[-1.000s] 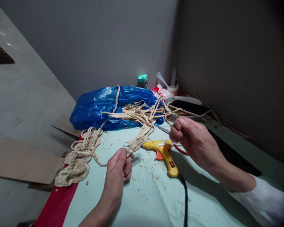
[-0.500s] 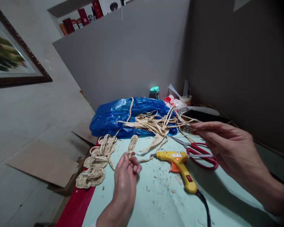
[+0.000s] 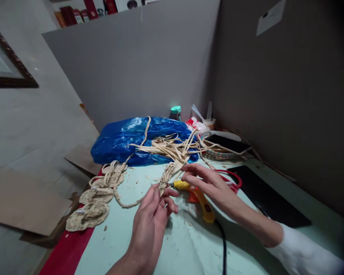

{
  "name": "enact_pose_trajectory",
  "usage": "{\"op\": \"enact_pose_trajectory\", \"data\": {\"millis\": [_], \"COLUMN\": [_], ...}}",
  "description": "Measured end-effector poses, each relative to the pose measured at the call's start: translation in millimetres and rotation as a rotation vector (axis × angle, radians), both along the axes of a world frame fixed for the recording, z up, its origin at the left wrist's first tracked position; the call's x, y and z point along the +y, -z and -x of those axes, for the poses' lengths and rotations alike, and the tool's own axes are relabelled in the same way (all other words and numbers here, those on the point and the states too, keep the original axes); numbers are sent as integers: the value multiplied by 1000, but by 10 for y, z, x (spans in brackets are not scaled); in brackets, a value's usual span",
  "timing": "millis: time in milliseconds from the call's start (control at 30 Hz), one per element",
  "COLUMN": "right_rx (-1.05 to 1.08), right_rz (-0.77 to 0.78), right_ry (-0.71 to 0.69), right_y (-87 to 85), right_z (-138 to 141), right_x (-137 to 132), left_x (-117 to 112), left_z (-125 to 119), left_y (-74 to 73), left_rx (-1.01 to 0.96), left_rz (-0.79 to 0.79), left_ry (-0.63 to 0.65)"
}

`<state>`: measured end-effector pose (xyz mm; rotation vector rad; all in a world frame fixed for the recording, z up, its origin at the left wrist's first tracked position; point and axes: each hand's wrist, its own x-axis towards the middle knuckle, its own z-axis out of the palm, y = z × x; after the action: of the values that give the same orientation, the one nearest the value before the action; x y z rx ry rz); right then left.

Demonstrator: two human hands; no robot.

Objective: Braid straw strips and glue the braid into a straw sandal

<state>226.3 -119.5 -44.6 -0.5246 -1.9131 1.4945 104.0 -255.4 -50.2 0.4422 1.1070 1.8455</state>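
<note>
1. Nearest, the left hand (image 3: 153, 214) pinches the lower end of a braided straw cord (image 3: 165, 177) between thumb and fingertips, other fingers loosely spread.
2. Just right of it, the right hand (image 3: 208, 183) – fingers spread, gripping nothing – hovers over the yellow glue gun (image 3: 202, 200) lying on the table (image 3: 186, 244).
3. Beyond the right hand – red scissors (image 3: 232, 179).
4. Farther from both hands, loose straw strips (image 3: 166, 143) rest against a blue bag (image 3: 126, 139).

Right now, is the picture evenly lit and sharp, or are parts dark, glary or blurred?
Head view: the right edge fades to near black; the crinkled blue plastic bag shows white glare; the right hand over the yellow glue gun looks slightly motion-blurred; straight wall edges lean, wide-lens distortion.
</note>
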Motion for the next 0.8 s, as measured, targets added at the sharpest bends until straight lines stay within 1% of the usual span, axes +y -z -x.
{"op": "enact_pose_trajectory", "data": {"millis": [67,133,200,233,267,300,367,433,500,567,633,700,800], "right_rx": [-44,-71,-67,-57,-50,-50,-70,-106,-137,-159,-170,-169,-113], "right_rz": [-64,-100,-91,-73,-54,-37,-12,-3,-18,-75,-173,-319,-561], "right_ry": [-70,-73,-60,-72,-99,-132,-210,-294,-385,-427,-386,-298,-137], "right_y": [-16,-27,-32,-33,-34,-34,-33,-36,-40,-32,1,55,124], "right_z": [5,-20,-66,-91,-114,-133,-158,-160,-146,-123,-98,-79,-77], "right_x": [-71,-103,-94,-77,-54,-30,11,22,0,-43,-86,-120,-145], "left_x": [-21,-26,-15,-5,9,25,60,88,105,108,103,90,62], "left_z": [-97,-153,-155,-134,-102,-61,27,94,119,112,97,94,115], "left_y": [-16,-24,-24,-24,-26,-29,-40,-52,-56,-51,-38,-20,4], "left_rx": [50,109,176,219,269,323,417,440,447,465,481,464,384], "left_rz": [30,80,126,142,152,158,157,138,118,107,103,105,121], "left_ry": [80,175,270,293,289,256,150,107,138,206,257,269,256]}}
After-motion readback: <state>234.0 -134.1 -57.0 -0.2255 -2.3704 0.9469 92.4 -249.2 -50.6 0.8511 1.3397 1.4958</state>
